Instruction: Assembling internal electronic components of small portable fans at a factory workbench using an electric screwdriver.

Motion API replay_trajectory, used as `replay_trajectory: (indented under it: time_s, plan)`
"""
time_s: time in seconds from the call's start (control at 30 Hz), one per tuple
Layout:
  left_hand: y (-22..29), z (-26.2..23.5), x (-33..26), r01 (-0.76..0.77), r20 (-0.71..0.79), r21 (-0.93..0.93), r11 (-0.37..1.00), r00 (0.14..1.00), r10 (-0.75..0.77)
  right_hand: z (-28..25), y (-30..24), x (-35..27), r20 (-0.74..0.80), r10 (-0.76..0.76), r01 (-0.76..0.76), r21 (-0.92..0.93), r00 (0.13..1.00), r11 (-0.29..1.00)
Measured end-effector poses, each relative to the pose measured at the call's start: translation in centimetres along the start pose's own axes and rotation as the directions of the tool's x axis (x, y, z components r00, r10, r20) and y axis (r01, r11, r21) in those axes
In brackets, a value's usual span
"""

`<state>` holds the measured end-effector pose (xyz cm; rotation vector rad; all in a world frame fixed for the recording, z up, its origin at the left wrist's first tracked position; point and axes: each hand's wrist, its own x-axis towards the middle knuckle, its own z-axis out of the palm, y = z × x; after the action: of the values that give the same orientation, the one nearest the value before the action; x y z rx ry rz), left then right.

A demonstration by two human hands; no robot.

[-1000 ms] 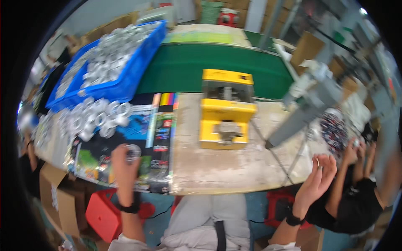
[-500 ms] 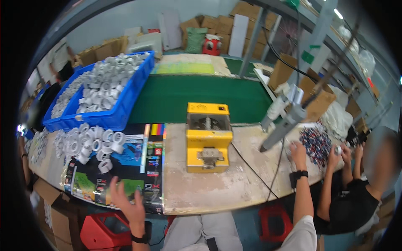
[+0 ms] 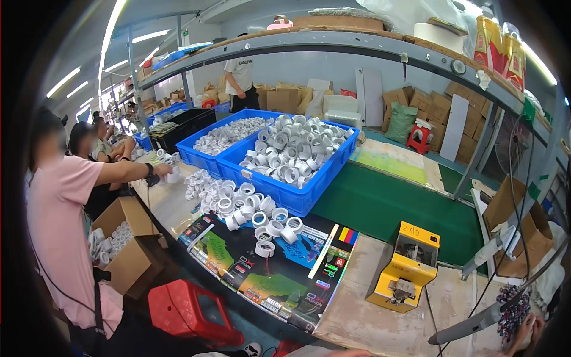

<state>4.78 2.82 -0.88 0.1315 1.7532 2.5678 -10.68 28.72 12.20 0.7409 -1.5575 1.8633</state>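
At the lower edge a thin strip of skin [image 3: 351, 353] shows, probably part of my left hand; its fingers are cut off, so its hold cannot be made out. My right hand is out of view. Nearest to that strip are the front edge of a printed black mat [image 3: 270, 262] and a yellow bench machine [image 3: 404, 268] with a metal clamp on its front. White plastic rings [image 3: 262, 217] lie heaped across the mat's far left part, and one loose ring [image 3: 265, 248] sits in front of them.
Behind the mat stand blue crates [image 3: 306, 199] full of white rings. A person in pink [image 3: 65, 220] reaches over the table's left end, beside an open carton [image 3: 134, 268]. A red stool [image 3: 190, 312] stands below. A grey pole [image 3: 470, 327] and a co-worker's hands [image 3: 523, 333] are at right.
The view has swung left, so the machine and mat sit farther right and lower. My raised, spread left hand has dropped to the lower edge; my right hand has left the view.
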Motion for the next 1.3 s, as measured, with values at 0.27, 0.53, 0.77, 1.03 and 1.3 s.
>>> replay_trajectory:
  time_s: [0.27, 0.53, 0.77, 1.03, 1.3]
  plan:
    - [0.7, 4.1, 2.4, -0.085, -0.023, -0.468, 0.880, 0.996, 0.084, 12.5, -0.6, -7.2, 0.603, -0.284, 0.308, 0.065, 0.746, 0.949]
    - [5.1, 0.6, 2.2, -0.301, -0.254, -0.225, 0.927, 0.936, 0.243, 11.1, 0.2, -9.2, 0.702, -0.393, 0.373, 0.192, 0.594, 0.908]
    - [6.4, -0.6, 2.1, -0.321, -0.102, 0.433, 0.842, 0.911, 0.400, 8.1, -1.2, -6.3, 0.854, -0.098, 0.158, 0.018, 0.511, 0.987]
    - [6.8, 0.6, 1.8, -0.216, -0.041, 0.601, 0.770, 0.953, 0.299, 12.5, -0.1, -3.0, 0.917, -0.004, 0.113, -0.045, 0.398, 0.993]
    - [6.1, 0.6, 1.9, -0.157, -0.064, 0.419, 0.894, 0.978, 0.201, 12.0, 0.9, -4.0, 0.905, 0.124, 0.040, -0.153, 0.406, 0.987]
